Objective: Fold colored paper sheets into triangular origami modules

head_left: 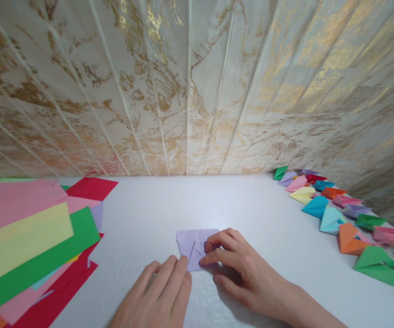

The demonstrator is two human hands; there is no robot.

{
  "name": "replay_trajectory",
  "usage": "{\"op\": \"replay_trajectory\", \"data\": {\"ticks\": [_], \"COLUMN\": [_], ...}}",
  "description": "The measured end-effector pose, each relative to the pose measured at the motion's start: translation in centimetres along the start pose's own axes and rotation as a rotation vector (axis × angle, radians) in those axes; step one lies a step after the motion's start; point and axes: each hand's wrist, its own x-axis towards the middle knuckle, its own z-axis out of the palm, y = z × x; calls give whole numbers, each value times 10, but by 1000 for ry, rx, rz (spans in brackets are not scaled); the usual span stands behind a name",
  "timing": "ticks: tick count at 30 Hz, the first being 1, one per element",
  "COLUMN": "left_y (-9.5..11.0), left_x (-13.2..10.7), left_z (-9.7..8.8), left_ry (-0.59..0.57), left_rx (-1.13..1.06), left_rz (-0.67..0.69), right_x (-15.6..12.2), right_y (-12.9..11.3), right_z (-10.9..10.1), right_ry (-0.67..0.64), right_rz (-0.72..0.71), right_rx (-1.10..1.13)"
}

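Observation:
A small folded piece of lilac paper [191, 238] lies on the white table in front of me, with creases and a small slanted flap near its middle. My left hand [159, 291] rests flat at its lower left corner, fingertips touching the edge; the left thumb is hidden. Over the right part of the paper is my right hand [239, 264], its fingers bent and spread. Two of its fingertips touch the paper, and the thumb sits apart near the lower right edge. Part of the paper's right side is covered by these fingers.
On the left of the white table [142, 205] lies a loose pile of coloured paper sheets [29, 241]. Rows of folded paper shapes [333, 218] in several colours stand along the right edge. A gold-patterned pleated curtain [186, 91] hangs behind the table.

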Motion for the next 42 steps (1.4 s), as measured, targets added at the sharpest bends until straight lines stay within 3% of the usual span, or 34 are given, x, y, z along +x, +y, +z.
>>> {"op": "replay_trajectory", "data": {"ticks": [2, 5, 14, 18, 21, 30, 33, 38, 42], "left_y": [2, 0, -10, -6, -2, -2, -5, -7, -6], "left_x": [6, 13, 23, 18, 11, 16, 20, 20, 17], "left_z": [2, 1, -10, -5, -2, -1, -1, -4, -8], "left_ry": [49, 12, -52, -57, -87, -69, -74, -82, -76], "left_rx": [-21, -40, -213, -233, -247, -496, -589, -695, -676], "left_rz": [21, 83, 91, 75, -10, -302, -344, -304, -315], "right_x": [-1, -1, 2, 1, 1, -1, -2, -3, -4], "right_y": [-1, -1, 7, 6, 5, -14, -17, -12, -13], "right_z": [-1, -3, -7, -4, 1, 16, 20, 18, 14], "right_ry": [-2, -6, -23, 88, 145, 197, 166, 130, 50], "right_rz": [26, 36, -140, 25, 146, 263, 205, -68, -117], "right_rx": [29, 46, -172, -127, -124, -155, -176, -195, -183]}}
